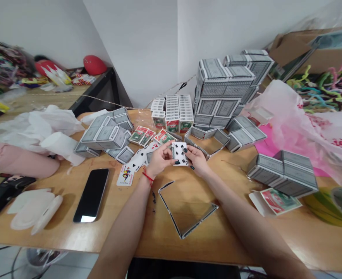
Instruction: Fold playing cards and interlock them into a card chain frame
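Both of my hands hold one playing card, a six of spades (180,153), face up above the wooden table (231,228). My left hand (159,158) pinches its left edge; a red string circles that wrist. My right hand (196,159), with dark nails, grips its right edge. Just behind and left of my left hand, loose cards (138,159) lie fanned out, with a joker card (126,174) at the near end. In front of my hands stands a low open wall of cards set on edge (185,228). Another card enclosure (208,140) sits behind my right hand.
A black phone (91,194) lies at left, near white foam pieces (34,209) and white plastic bags (40,130). Grey card boxes are stacked at back (223,87), left (105,133) and right (287,172). Small decks (172,112) stand in rows. A pink bag (298,128) fills the right.
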`<state>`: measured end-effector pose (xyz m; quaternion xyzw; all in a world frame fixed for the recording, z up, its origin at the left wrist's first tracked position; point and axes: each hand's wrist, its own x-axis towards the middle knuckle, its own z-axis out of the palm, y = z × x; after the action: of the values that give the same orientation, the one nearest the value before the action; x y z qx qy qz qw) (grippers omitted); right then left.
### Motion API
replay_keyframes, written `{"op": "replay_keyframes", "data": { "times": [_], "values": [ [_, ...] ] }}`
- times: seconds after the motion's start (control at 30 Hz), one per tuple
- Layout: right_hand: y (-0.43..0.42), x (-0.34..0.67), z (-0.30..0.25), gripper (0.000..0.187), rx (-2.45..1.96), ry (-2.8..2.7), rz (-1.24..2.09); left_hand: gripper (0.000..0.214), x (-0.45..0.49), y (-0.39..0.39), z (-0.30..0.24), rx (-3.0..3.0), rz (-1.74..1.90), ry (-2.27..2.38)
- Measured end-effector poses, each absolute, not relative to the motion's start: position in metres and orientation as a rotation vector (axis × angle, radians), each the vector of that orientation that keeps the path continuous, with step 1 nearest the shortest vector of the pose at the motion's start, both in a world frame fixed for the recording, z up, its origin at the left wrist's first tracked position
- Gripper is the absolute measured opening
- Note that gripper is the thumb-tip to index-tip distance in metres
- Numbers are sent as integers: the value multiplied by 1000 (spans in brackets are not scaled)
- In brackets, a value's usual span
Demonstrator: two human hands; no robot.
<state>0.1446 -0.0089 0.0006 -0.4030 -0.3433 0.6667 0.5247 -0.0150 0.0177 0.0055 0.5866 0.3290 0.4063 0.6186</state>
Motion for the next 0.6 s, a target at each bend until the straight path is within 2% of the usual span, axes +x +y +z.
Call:
{"op": "replay_keyframes", "data": {
  "times": [0.6],
  "values": [
    [-10, 144, 3, 41, -986, -844, 1579, 80, -14, 17, 7, 1301, 945, 758]
  ]
}}
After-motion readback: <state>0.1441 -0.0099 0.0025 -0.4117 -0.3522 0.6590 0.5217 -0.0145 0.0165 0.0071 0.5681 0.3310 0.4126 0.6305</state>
